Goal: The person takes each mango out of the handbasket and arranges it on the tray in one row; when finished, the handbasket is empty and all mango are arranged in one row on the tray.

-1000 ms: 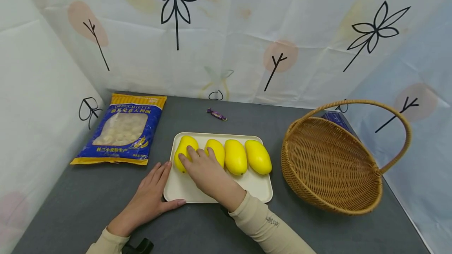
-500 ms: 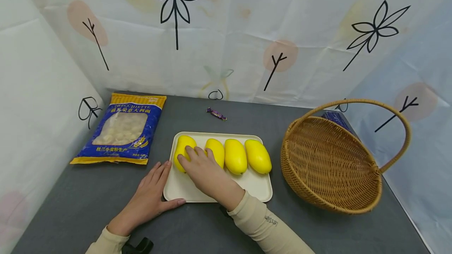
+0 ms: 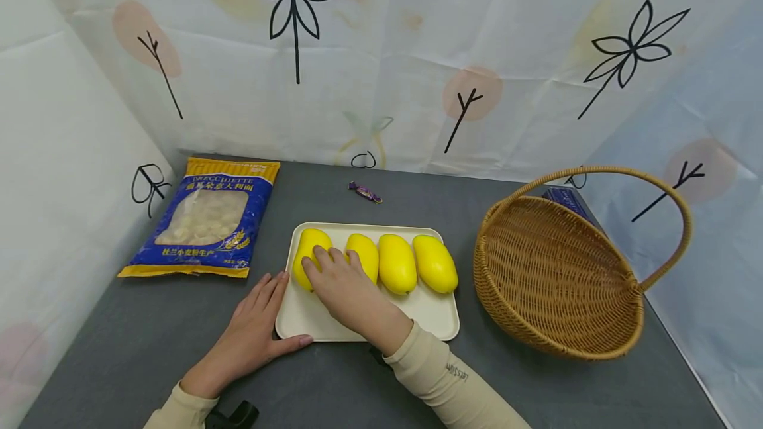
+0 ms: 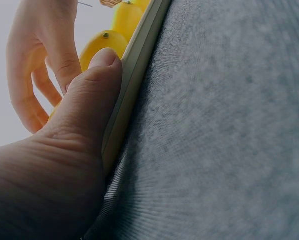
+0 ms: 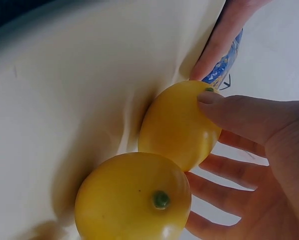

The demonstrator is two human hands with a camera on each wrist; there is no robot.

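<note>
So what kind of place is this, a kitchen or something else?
Probably a staged tabletop set rather than a kitchen: printed cloth walls off a grey table, where a tray of yellow fruit, a basket and a pasta bag sit.

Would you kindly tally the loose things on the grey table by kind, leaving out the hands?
Yellow mangoes: 4
Cream rectangular tray: 1
Brown wicker basket with hoop handle: 1
Blue-and-yellow pasta bag: 1
Purple wrapped candy: 1
Total: 8
</note>
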